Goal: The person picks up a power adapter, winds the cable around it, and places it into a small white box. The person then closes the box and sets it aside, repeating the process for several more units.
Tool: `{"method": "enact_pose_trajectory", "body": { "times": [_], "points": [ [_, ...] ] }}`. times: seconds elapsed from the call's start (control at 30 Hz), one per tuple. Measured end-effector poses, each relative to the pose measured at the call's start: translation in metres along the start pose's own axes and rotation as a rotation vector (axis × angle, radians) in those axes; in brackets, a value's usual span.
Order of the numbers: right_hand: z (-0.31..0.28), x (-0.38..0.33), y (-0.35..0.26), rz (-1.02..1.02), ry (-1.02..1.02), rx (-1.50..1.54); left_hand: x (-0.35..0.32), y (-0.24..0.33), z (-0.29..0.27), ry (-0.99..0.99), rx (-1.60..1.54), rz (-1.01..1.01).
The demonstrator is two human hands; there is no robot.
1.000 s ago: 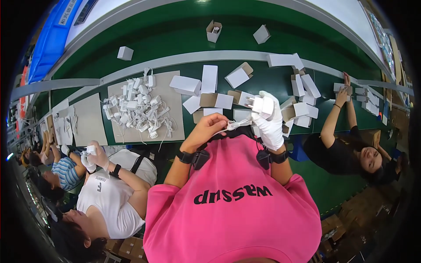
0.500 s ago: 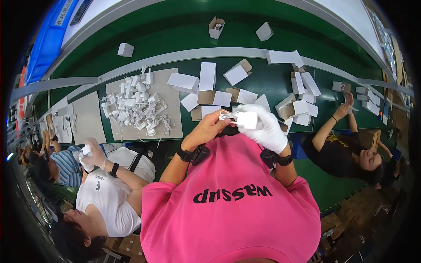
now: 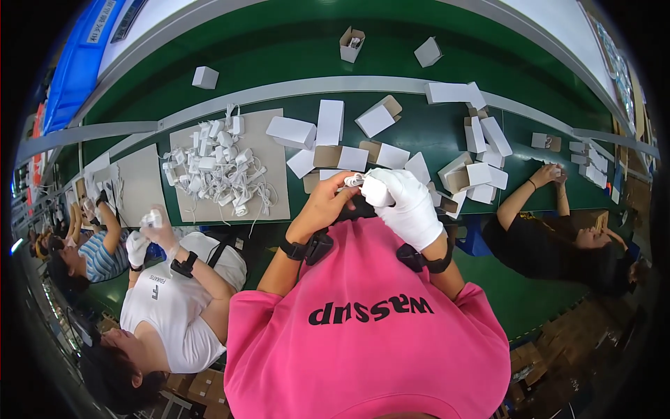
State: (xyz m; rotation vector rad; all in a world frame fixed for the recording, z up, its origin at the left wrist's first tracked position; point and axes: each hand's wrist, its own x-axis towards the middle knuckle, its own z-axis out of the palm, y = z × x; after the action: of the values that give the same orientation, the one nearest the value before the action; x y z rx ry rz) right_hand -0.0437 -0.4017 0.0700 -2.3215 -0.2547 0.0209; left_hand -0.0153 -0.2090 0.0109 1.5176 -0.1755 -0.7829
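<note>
A white power adapter (image 3: pixel 377 193) is held in front of my chest at the bench's near edge. My gloved right hand (image 3: pixel 403 197) is wrapped round its body. At its left end, the bare fingers of my left hand (image 3: pixel 326 204) close on the bundled white cable (image 3: pixel 354 181). Beyond my hands lie several small white boxes (image 3: pixel 339 157), some with brown flaps raised. To the left, a heap of white adapters with cables (image 3: pixel 216 164) rests on a grey-beige board (image 3: pixel 269 129).
A raised rail (image 3: pixel 335 86) crosses the green bench, and a belt behind it carries small boxes (image 3: pixel 352 45). More white boxes (image 3: pixel 481 150) are piled to the right. One co-worker (image 3: pixel 174 293) sits at left, another (image 3: pixel 537 230) at right.
My right hand has turned the adapter and drawn it slightly left, closer to my left hand. Boxes on the far belt have shifted a little right. The co-workers' hands have moved.
</note>
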Motion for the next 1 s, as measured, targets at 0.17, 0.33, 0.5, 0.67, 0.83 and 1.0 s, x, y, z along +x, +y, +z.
{"method": "enact_pose_trajectory", "body": {
  "times": [0.17,0.33,0.5,0.67,0.83,1.0],
  "points": [
    [0.005,0.006,-0.001,-0.073,-0.044,-0.030,-0.005,0.013,0.012,0.141,-0.222,0.101],
    [0.004,0.003,0.005,-0.168,-0.118,0.007,-0.005,0.028,0.008,-0.011,0.304,-0.018],
    [0.024,-0.008,0.024,-0.072,-0.297,0.068,0.003,0.018,0.007,-0.120,0.417,-0.024],
    [0.037,-0.012,0.041,-0.034,-0.156,0.006,0.004,0.023,0.012,-0.090,0.638,0.145],
    [0.011,-0.004,0.046,0.417,-0.177,0.546,0.024,0.041,0.017,0.210,0.484,0.012],
    [0.028,0.016,0.080,0.464,0.208,1.349,0.092,0.044,0.051,0.393,0.752,0.633]
  ]
}}
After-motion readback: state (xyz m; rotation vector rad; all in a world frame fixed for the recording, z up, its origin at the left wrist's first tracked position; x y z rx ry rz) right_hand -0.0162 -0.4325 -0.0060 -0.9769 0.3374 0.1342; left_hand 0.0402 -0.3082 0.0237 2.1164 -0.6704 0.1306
